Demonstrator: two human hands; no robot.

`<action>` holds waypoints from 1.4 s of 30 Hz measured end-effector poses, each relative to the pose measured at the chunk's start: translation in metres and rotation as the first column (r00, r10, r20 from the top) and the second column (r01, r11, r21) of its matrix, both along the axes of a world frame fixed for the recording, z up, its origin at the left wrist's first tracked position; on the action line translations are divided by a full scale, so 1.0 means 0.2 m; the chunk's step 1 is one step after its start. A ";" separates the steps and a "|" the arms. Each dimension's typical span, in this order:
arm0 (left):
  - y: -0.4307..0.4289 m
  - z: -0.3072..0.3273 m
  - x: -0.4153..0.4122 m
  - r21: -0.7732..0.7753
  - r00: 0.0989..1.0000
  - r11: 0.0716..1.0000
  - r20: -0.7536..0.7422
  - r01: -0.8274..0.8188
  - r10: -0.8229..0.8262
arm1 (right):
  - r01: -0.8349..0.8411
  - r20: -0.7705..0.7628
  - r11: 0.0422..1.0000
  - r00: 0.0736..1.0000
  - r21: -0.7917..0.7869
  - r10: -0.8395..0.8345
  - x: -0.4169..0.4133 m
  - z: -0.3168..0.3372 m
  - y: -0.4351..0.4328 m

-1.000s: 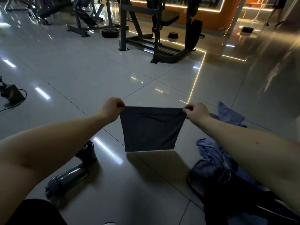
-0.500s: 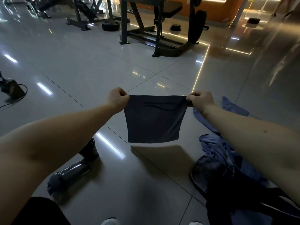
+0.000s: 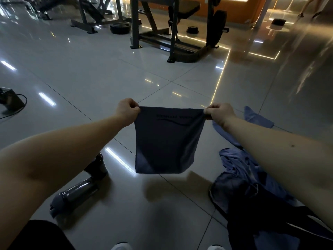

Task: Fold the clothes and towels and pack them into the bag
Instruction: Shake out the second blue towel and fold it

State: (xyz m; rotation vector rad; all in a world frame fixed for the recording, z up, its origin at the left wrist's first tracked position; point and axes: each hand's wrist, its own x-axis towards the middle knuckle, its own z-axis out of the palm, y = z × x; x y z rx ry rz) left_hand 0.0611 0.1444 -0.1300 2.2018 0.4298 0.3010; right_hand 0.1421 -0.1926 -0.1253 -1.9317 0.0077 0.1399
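matt cloth towel [image 3: 164,141], glossy tiled floor [image 3: 90,73]

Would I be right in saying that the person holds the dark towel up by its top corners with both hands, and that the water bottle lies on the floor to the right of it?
Not quite: the head view shows the water bottle lying left of the dark towel, not right. Both the left hand and right hand do hold its top corners.
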 end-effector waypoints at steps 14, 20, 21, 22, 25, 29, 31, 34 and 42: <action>0.01 -0.17 -0.33 -0.113 0.916 0.922 -0.121 0.371 -0.383 | -0.224 0.023 0.935 0.971 -0.274 0.240 -0.33 -0.18 -0.13; -0.02 -0.50 -0.63 0.061 0.589 0.697 -0.589 0.715 -0.553 | -0.510 -0.302 0.732 0.859 -0.451 0.413 -0.60 -0.52 -0.25; -0.04 -0.56 -0.68 0.047 0.531 0.657 -0.635 0.752 -0.561 | -0.556 -0.355 0.702 0.829 -0.446 0.432 -0.65 -0.57 -0.25; -0.07 -0.61 -0.73 0.028 0.463 0.616 -0.686 0.787 -0.561 | -0.597 -0.409 0.673 0.798 -0.437 0.442 -0.68 -0.61 -0.26; -0.12 -0.76 -0.86 -0.044 0.308 0.530 -0.772 0.847 -0.556 | -0.688 -0.526 0.611 0.712 -0.391 0.465 -0.77 -0.71 -0.26; -0.15 -0.83 -0.88 -0.138 0.312 0.594 -0.746 0.792 -0.589 | -0.686 -0.564 0.627 0.702 -0.369 0.435 -0.79 -0.79 -0.24; -0.14 -0.88 -0.83 -0.151 0.385 0.679 -0.728 0.718 -0.568 | -0.632 -0.546 0.681 0.741 -0.370 0.391 -0.75 -0.82 -0.23; -0.13 -0.93 -0.74 -0.099 0.550 0.816 -0.691 0.569 -0.468 | -0.521 -0.493 0.771 0.811 -0.366 0.315 -0.66 -0.89 -0.18; -0.15 -1.09 -0.43 -0.020 0.845 0.973 -0.492 0.228 -0.208 | -0.284 -0.347 0.846 0.929 -0.451 0.126 -0.35 -1.14 -0.07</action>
